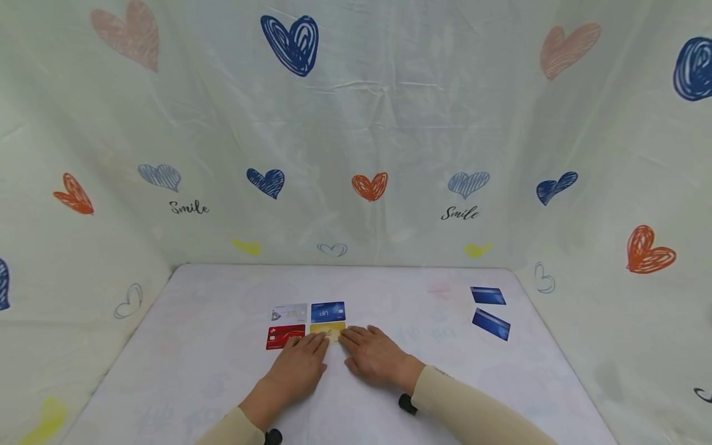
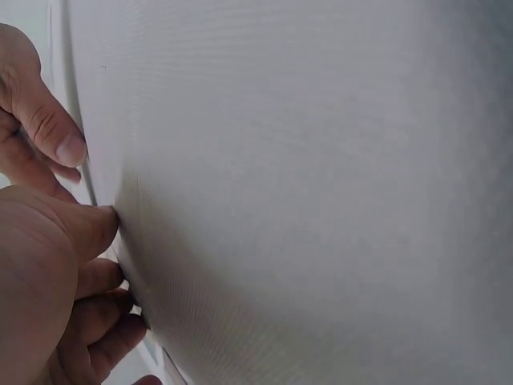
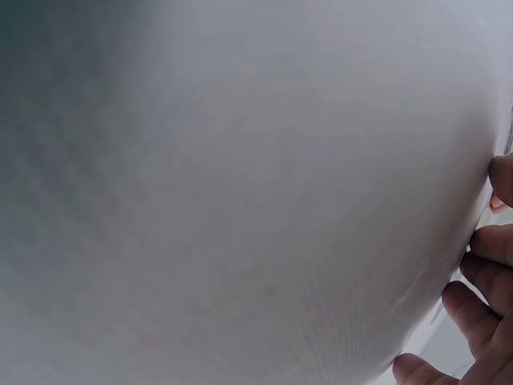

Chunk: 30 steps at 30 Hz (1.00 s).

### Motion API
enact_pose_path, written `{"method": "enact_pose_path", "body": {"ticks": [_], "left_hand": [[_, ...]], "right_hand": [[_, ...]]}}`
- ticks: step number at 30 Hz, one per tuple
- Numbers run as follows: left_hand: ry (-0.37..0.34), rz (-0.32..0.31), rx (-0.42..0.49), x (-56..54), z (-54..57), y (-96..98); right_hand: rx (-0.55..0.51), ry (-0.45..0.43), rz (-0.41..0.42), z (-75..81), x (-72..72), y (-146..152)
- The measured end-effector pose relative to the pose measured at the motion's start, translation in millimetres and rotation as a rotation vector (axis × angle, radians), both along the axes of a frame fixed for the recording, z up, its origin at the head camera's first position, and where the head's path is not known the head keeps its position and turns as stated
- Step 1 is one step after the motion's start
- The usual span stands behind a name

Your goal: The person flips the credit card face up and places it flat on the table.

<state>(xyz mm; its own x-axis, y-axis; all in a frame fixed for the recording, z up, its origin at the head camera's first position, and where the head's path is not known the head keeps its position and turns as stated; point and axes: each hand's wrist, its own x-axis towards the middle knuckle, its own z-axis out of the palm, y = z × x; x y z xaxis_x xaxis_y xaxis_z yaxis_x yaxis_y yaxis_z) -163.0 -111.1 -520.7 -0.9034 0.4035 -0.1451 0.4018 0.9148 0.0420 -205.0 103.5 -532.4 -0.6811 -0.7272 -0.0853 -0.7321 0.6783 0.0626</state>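
Four-cornered and close together, a block of cards lies flat on the white table. A silver card [image 1: 289, 313] and a blue VIP card [image 1: 327, 312] form the far row; a red card [image 1: 279, 337] and a gold card [image 1: 335, 330] form the near row. My left hand [image 1: 297, 368] lies palm down, its extended fingertips at the gold card's left part and over the red card's right end. My right hand [image 1: 378, 357] is on the other side, fingertips at the gold card's right edge. Both hands' fingertips also press near the tabletop in the wrist views.
Two dark blue cards, an upper one [image 1: 488, 295] and a lower tilted one [image 1: 492, 324], lie apart at the table's far right. A heart-printed curtain [image 1: 389, 136] surrounds the white table [image 1: 222, 290] at the back and sides.
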Motion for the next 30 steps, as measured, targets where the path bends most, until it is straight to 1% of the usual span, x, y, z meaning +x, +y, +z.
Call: {"method": "enact_pose_path", "body": {"ticks": [6, 12, 15, 18, 21, 23, 27, 30], "left_hand": [[-0.018, 0.013, 0.014, 1.1, 2.3, -1.3], [-0.029, 0.006, 0.044, -0.4, -1.4, -2.4], [-0.029, 0.003, 0.057, -1.9, -1.9, -2.9], [-0.023, -0.005, 0.064, -4.3, -1.4, -2.3], [-0.031, 0.0, 0.073, -6.1, -0.4, -1.8], [-0.035, 0.006, 0.079, -6.9, 0.9, -1.6], [-0.042, 0.016, 0.093, -8.8, 5.1, -1.0], [-0.052, 0.013, 0.106, -10.7, 7.3, -0.1]], "right_hand": [[-0.003, -0.007, -0.002, -1.1, -1.3, -0.7], [-0.001, -0.001, -0.006, -2.1, -0.6, 1.1], [0.005, -0.006, -0.018, 0.0, -0.5, 5.2], [-0.001, -0.024, -0.051, 5.0, -2.3, 16.8], [-0.025, -0.047, -0.114, 9.5, -5.9, 38.7], [-0.058, -0.058, -0.168, 11.7, -8.9, 60.8], [-0.122, -0.051, -0.3, 12.2, -12.5, 118.1], [-0.164, -0.005, -0.394, 10.8, -8.2, 165.3]]}}
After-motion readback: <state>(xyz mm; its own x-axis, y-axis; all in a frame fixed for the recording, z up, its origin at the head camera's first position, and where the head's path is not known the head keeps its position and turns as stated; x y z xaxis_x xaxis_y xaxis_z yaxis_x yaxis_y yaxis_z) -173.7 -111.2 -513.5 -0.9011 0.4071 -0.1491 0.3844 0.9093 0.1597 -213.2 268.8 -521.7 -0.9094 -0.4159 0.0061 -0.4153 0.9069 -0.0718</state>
